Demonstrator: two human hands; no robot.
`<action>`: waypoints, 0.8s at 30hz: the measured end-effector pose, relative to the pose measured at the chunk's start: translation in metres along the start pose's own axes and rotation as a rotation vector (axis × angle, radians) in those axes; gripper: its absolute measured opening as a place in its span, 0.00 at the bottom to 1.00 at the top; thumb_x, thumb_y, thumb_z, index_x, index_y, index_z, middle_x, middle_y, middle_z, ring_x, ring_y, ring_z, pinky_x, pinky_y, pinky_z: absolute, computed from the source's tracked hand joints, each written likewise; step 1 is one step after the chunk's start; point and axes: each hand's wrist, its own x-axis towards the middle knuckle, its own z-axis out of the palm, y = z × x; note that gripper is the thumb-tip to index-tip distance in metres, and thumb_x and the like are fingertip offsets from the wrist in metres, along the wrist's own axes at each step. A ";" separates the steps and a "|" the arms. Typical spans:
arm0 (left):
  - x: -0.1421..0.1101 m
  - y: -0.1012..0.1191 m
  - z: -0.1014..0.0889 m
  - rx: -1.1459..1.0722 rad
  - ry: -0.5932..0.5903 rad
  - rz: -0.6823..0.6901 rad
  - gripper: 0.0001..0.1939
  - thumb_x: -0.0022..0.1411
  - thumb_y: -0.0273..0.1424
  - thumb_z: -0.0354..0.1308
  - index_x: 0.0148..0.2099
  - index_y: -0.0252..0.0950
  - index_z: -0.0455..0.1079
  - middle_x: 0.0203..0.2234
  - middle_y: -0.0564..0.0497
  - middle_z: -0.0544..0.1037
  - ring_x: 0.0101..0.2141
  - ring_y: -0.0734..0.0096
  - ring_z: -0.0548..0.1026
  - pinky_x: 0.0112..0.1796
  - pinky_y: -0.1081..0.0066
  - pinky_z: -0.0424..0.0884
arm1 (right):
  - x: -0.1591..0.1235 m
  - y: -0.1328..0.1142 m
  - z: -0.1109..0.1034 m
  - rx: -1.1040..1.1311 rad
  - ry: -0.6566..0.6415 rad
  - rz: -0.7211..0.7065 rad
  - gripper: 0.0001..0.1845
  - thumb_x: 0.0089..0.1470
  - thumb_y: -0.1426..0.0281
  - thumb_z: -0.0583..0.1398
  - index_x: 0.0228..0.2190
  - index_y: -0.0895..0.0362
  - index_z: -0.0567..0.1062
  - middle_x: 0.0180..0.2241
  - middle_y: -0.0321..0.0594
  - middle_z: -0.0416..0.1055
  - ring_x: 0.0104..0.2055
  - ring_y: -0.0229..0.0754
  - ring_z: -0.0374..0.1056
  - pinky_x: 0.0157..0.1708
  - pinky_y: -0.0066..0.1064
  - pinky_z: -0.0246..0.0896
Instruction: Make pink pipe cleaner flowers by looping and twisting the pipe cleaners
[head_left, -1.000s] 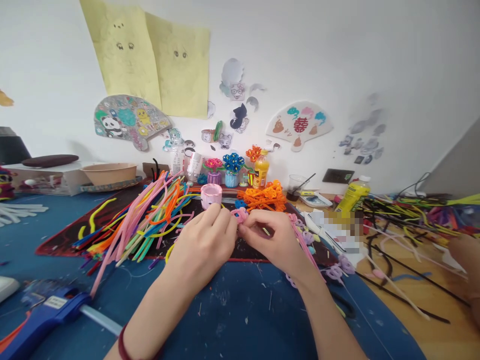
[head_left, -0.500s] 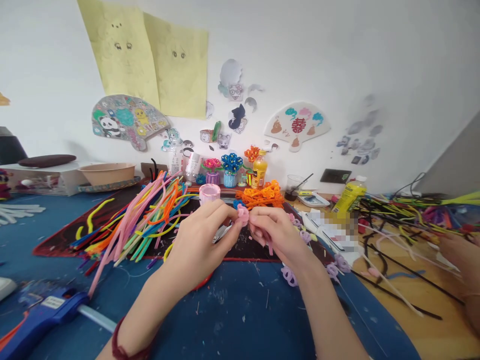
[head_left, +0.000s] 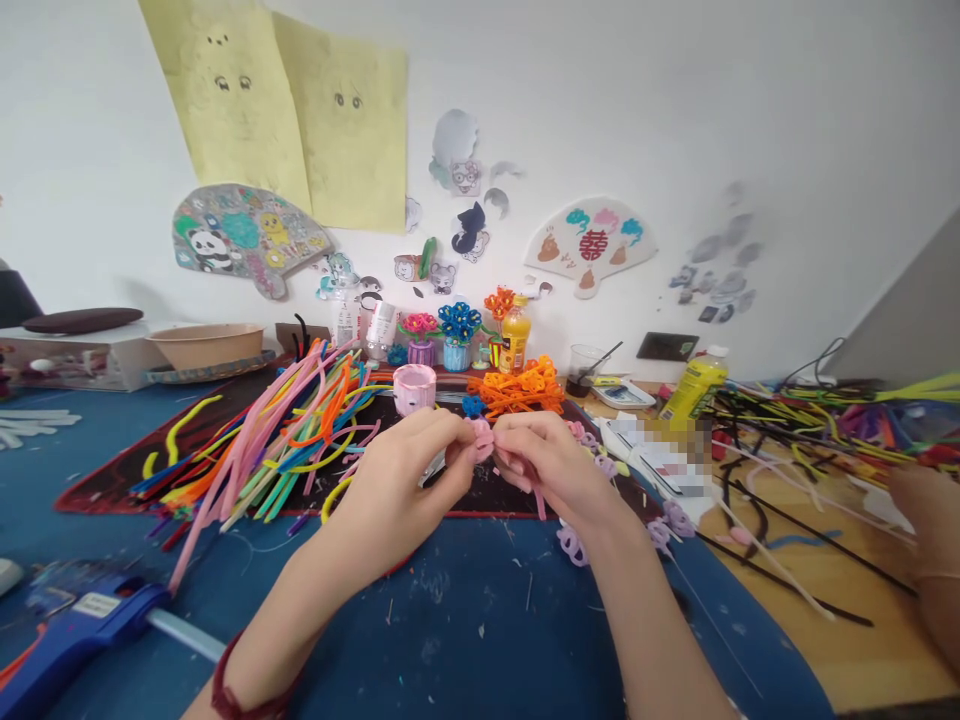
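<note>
Between my two hands is a small pink pipe-cleaner flower made of curled loops. My left hand pinches its left side between thumb and fingertips. From the right, my right hand grips it with closed fingers, and a pink stem end hangs below that hand. Just behind my left hand stands a pink pot wrapped in pipe cleaner. Orange pipe-cleaner flowers are piled behind my right hand. Light purple pipe-cleaner loops lie beside my right wrist.
A bundle of coloured pipe cleaners spreads over the dark mat at left. A blue glue gun lies front left. Bottles and small potted pipe-cleaner flowers line the wall. Another person's hand is at the right, near black pipe cleaners.
My fingers have shifted their grip on the pink flower, and my left hand has turned to show its thumb. The view has swung slightly rightward.
</note>
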 end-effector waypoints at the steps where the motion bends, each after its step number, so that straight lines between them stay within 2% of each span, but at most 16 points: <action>1: 0.000 0.000 0.000 -0.001 0.022 -0.015 0.07 0.65 0.26 0.51 0.32 0.35 0.65 0.26 0.55 0.70 0.28 0.75 0.66 0.31 0.74 0.60 | 0.000 0.000 -0.001 -0.015 -0.007 -0.009 0.15 0.50 0.71 0.58 0.15 0.58 0.64 0.15 0.28 0.56 0.15 0.29 0.50 0.16 0.26 0.40; 4: 0.001 0.001 -0.001 -0.031 0.039 -0.049 0.07 0.63 0.25 0.51 0.32 0.35 0.66 0.25 0.55 0.71 0.27 0.75 0.67 0.30 0.74 0.61 | -0.001 0.001 -0.003 -0.055 -0.043 -0.024 0.14 0.49 0.72 0.58 0.15 0.57 0.64 0.14 0.27 0.55 0.15 0.29 0.48 0.16 0.26 0.39; 9: 0.001 0.002 -0.006 -0.114 -0.049 -0.101 0.07 0.64 0.27 0.51 0.33 0.35 0.67 0.25 0.55 0.71 0.26 0.76 0.66 0.29 0.76 0.60 | -0.003 0.001 -0.005 -0.050 -0.084 0.021 0.14 0.48 0.70 0.59 0.15 0.57 0.64 0.13 0.26 0.53 0.16 0.29 0.44 0.16 0.26 0.36; 14: 0.001 0.001 -0.006 -0.223 -0.101 -0.177 0.12 0.67 0.31 0.49 0.29 0.35 0.63 0.21 0.58 0.66 0.23 0.78 0.62 0.24 0.77 0.55 | -0.003 0.000 -0.004 0.042 -0.081 0.003 0.14 0.48 0.74 0.56 0.14 0.57 0.62 0.13 0.26 0.53 0.14 0.29 0.45 0.17 0.27 0.37; 19: 0.003 0.002 -0.004 -0.231 -0.129 -0.159 0.17 0.68 0.33 0.48 0.26 0.35 0.57 0.19 0.59 0.59 0.22 0.78 0.56 0.24 0.75 0.52 | -0.001 0.000 -0.005 0.100 -0.071 -0.020 0.16 0.47 0.74 0.57 0.13 0.56 0.61 0.12 0.25 0.52 0.14 0.28 0.46 0.18 0.27 0.39; 24: 0.002 0.004 -0.004 -0.208 -0.151 -0.140 0.18 0.69 0.34 0.47 0.26 0.35 0.56 0.19 0.59 0.57 0.23 0.78 0.55 0.24 0.75 0.52 | -0.001 0.000 -0.005 0.069 -0.091 0.006 0.14 0.47 0.73 0.56 0.13 0.56 0.62 0.13 0.26 0.53 0.14 0.28 0.46 0.17 0.27 0.39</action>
